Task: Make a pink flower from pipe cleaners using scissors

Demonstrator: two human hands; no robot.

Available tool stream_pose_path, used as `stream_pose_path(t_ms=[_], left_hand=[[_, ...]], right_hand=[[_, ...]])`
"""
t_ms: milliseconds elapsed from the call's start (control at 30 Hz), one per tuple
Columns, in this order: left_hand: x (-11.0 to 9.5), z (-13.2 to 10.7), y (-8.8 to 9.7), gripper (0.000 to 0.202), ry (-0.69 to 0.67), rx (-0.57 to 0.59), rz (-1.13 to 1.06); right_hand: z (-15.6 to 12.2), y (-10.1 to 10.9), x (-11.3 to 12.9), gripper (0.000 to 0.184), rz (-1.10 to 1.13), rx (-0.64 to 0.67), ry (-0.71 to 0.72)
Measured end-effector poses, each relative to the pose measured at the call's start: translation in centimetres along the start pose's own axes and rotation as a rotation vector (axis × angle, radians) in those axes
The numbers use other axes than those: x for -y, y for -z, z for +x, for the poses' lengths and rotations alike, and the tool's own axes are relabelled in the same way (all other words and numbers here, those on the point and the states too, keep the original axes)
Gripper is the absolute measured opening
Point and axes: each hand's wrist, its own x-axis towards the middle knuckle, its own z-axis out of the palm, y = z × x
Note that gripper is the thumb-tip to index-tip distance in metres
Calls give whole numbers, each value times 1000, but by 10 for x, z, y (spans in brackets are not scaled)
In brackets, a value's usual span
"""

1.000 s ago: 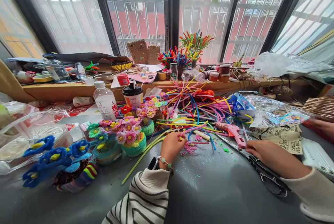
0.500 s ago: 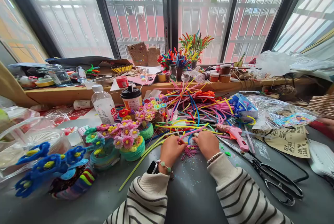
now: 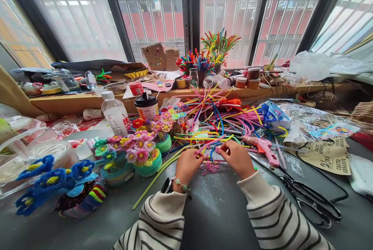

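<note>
My left hand [image 3: 189, 165] is closed, its fingertips pinching what looks like a pink pipe cleaner beside the pile. My right hand [image 3: 238, 157] is closed too, thumb and forefinger pinched on a small pink pipe cleaner end [image 3: 217, 149]. A gap separates the two hands. Between and just below them lies a tuft of pink fuzzy trimmings [image 3: 210, 167], with glitter specks scattered over the grey table [image 3: 208, 215]. Beyond my fingers spreads a heap of coloured pipe cleaners [image 3: 230, 114]. A pink glue gun [image 3: 262, 149] rests right of my right hand.
Black-handled scissors [image 3: 314, 203] lie on the right, near sandpaper [image 3: 326, 156]. Pipe cleaner flower pots [image 3: 148, 164] and blue flowers [image 3: 52, 182] crowd the left. Behind them stand a plastic bottle [image 3: 115, 114] and a lidded cup [image 3: 146, 107]. Jars line the wooden sill [image 3: 70, 104].
My right hand has moved slightly up and away from my left, its fingertips now showing a pink piece. My left hand stays nearly in place. The view has shifted a little.
</note>
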Motion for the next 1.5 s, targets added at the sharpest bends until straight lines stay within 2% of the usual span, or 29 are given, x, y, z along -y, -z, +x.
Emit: stream_pose_path(t_ms=[100,167,233,367,533,700,1033,1200,1400,1500], left_hand=[[-1,-2,2,29,28,31,37],[-2,-4,3,31,47,52,90],[-3,-5,2,33,61,66,140],[-6,-7,-2,35,66,61,205],[-10,-10,-9,31,56,55,265],[-11,-10,-12,20,45,35,320],[-9,-6,-5,21,57,56,221],[-6,-6,-2,22,50,38,163],[-4,-6,6,27,41,15,130],[-4,-6,8,27,54,38,151]], right_hand=[[-4,4,1,21,245,124,86],[-6,3,1,18,283,187,114],[-5,0,-2,18,238,162,82],[0,-6,-11,16,101,30,-9],[4,-8,-19,13,-83,-44,-31],[6,-15,-19,8,-125,-43,-13],[11,-24,-18,10,-153,-41,54],[10,-19,-18,15,-137,-72,79],[15,-19,-5,13,-167,-54,217],[20,-23,2,16,-197,-46,233]])
